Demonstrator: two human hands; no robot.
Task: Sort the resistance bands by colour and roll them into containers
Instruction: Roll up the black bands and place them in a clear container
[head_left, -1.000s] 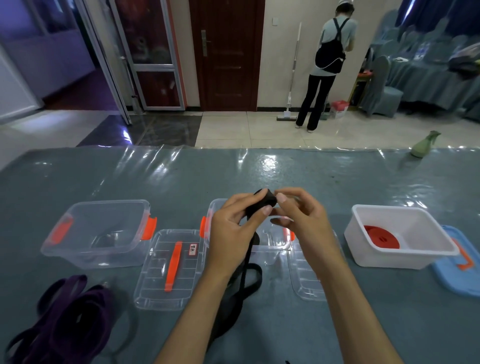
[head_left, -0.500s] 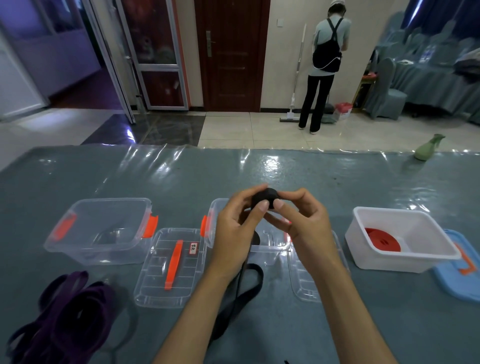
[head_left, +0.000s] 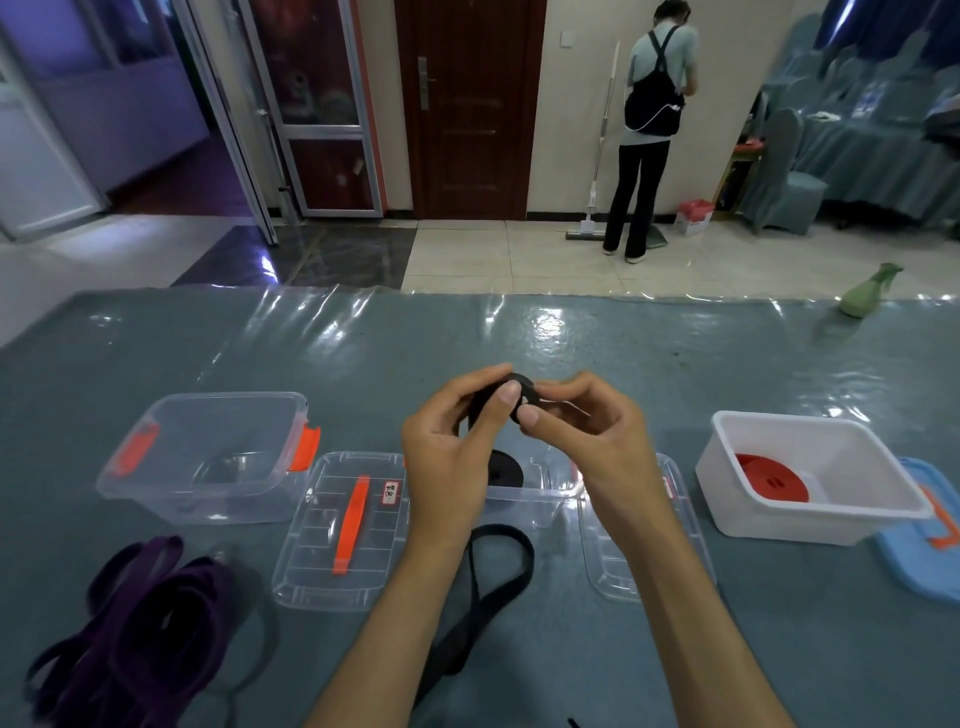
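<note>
Above the middle clear plastic container (head_left: 540, 499), the left hand (head_left: 452, 452) and right hand (head_left: 587, 436) pinch a half-rolled flat black rubber resistance band (head_left: 522, 392) (its tail partly hidden behind the left wrist).

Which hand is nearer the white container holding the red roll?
Right. The right hand is just left of the white container; the left hand is farther left, beyond it.
</note>
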